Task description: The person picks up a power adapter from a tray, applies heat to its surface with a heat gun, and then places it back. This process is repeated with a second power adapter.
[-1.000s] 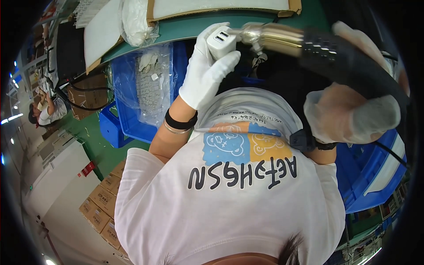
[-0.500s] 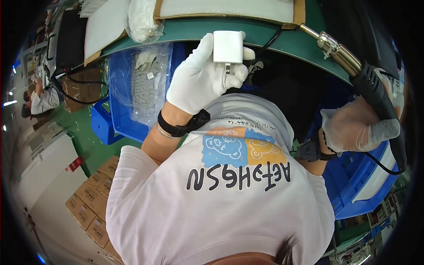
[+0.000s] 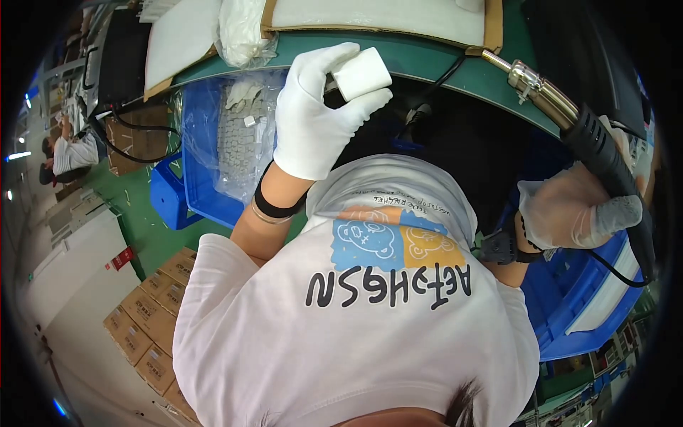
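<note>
My left hand [image 3: 316,114], in a white glove, pinches a white charger plug [image 3: 364,74] between thumb and fingers above the near bench edge. The charger is tilted, and a bit of its metal prong shows by my palm. On the right, my right hand [image 3: 569,206] wears a thin translucent glove with a grey cover on the thumb. It is closed around the black handle of a hot-air gun [image 3: 565,107]. The gun's thin metal nozzle points up and left toward the bench edge. Most of my right fingers are hidden behind the handle.
The green bench [image 3: 420,57] carries a foam-lined cardboard tray [image 3: 377,16] and a plastic bag [image 3: 245,32]. A blue bin [image 3: 199,142] with small white parts stands left, beside a blue stool [image 3: 169,192]. Another blue bin [image 3: 569,313] is at right. Cartons [image 3: 146,313] are stacked lower left.
My left hand has turned over, tilting the charger so its prong now faces my palm instead of pointing down toward me. The right hand and hot-air gun stay nearly still.
</note>
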### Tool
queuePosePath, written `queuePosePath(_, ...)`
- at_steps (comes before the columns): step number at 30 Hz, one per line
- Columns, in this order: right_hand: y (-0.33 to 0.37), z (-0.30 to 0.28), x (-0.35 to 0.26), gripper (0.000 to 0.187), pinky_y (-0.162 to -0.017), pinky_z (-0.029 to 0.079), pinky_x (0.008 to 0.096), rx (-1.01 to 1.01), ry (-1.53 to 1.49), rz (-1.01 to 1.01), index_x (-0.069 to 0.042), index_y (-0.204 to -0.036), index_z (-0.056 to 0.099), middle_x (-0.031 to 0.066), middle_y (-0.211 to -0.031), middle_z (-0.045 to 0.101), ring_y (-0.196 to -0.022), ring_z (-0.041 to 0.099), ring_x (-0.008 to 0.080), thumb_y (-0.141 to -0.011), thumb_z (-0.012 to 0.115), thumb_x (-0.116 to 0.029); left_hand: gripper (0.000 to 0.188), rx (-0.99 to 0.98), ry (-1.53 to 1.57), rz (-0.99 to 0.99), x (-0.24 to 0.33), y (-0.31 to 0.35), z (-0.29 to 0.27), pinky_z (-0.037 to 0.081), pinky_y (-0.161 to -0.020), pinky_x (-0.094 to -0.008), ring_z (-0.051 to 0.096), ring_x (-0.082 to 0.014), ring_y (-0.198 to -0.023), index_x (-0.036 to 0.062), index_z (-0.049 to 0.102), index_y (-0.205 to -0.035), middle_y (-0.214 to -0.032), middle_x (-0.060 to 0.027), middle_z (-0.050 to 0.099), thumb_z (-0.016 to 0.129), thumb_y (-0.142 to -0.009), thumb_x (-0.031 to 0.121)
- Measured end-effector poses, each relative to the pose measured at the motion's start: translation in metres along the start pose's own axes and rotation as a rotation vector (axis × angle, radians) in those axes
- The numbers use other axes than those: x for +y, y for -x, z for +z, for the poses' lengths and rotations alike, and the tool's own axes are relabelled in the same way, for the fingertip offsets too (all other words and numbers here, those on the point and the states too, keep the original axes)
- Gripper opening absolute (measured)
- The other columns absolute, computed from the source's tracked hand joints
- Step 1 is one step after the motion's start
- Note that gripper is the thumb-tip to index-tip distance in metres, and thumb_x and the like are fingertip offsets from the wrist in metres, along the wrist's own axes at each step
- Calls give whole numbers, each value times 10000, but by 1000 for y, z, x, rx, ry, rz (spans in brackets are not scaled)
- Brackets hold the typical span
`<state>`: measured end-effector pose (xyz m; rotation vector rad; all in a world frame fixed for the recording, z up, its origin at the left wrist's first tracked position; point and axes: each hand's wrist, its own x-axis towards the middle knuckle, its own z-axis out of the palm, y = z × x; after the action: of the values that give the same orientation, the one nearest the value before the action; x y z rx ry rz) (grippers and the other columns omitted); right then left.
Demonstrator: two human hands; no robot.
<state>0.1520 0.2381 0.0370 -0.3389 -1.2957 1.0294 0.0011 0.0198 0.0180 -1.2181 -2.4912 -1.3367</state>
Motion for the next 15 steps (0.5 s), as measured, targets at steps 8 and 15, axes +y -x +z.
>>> queuePosePath(8, -1, 0, -6, 613, -878, 537, 422, -46, 168, 30, 6, -991, 669, 170, -941, 675, -900, 661, 293, -894, 480, -570, 791, 74, 296, -202, 10, 3, 0, 523, -796, -301, 633, -185, -912, 21, 412, -1281, -1068, -114, 613, 852, -629, 104)
queuePosePath(15, -2, -1, 2, 561, -897, 526, 436, -63, 64, 48, 4, -1105, 612, 167, -967, 669, -912, 657, 299, -924, 468, -508, 824, 77, 232, -177, 6, -6, -9, 522, -803, -301, 634, -194, -909, 27, 392, -1301, -1064, -115, 612, 853, -622, 96)
